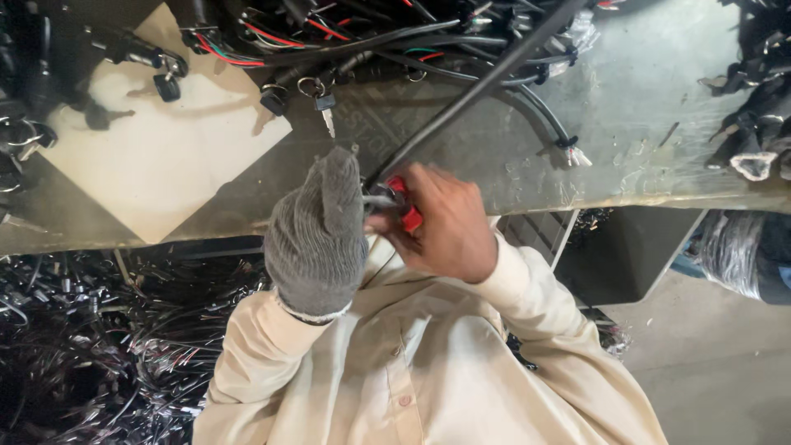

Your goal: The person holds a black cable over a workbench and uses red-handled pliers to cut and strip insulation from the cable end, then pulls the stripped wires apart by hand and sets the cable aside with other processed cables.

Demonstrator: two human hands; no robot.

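Observation:
My left hand (317,235) wears a grey knitted glove and is closed around the end of a thick black cable (486,78) that runs up and right across the metal table (643,107). My bare right hand (441,231) grips a red-handled hand tool (405,206), its metal tip pressed against the cable end right beside the gloved fingers. Both hands meet at the table's near edge, above my cream shirt. The cable end itself is hidden between the hands.
A pale square board (165,156) lies on the table at left. Bundles of black, red and green wires with keys (323,103) and connectors pile along the far side. More black parts (758,124) sit at right. A heap of wire harnesses (99,338) fills the floor at left.

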